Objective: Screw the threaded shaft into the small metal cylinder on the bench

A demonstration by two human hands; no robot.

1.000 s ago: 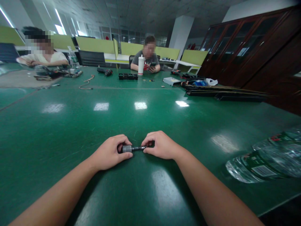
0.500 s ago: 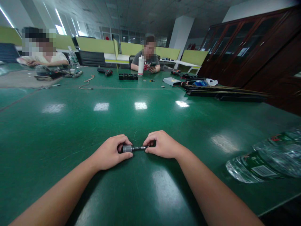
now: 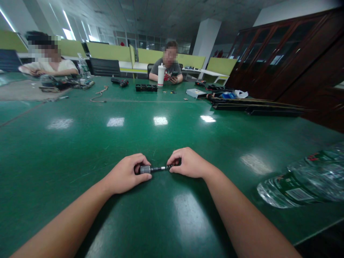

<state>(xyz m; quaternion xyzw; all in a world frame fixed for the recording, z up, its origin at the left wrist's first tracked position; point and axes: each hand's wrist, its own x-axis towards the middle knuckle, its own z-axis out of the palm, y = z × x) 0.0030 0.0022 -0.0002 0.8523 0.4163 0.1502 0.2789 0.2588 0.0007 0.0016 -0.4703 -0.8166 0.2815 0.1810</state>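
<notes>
My left hand [image 3: 128, 173] is closed around a grey metal cylinder [image 3: 145, 169], thumb in front and fingers behind. From the cylinder's right end a thin dark shaft [image 3: 157, 169] with a bright tip points towards my other hand. Between the thumb and fingers of my right hand [image 3: 188, 164] is a small dark coil spring [image 3: 169, 167], its left end close to the shaft's tip. Whether spring and tip touch, I cannot tell. Both hands rest low over the green tabletop [image 3: 134, 139], and the fingers hide part of each piece.
Large clear plastic bottles [image 3: 301, 190] lie at the right. Across the table are a power drill [image 3: 119, 82], a black part [image 3: 146, 87], a white tumbler [image 3: 161, 76], a silver box [image 3: 196, 93] and dark long strips [image 3: 258, 106]. Two people sit at the far side.
My right hand has shifted slightly right with the coil spring, baring the shaft's bright tip. The left hand and the cylinder have stayed in place.
</notes>
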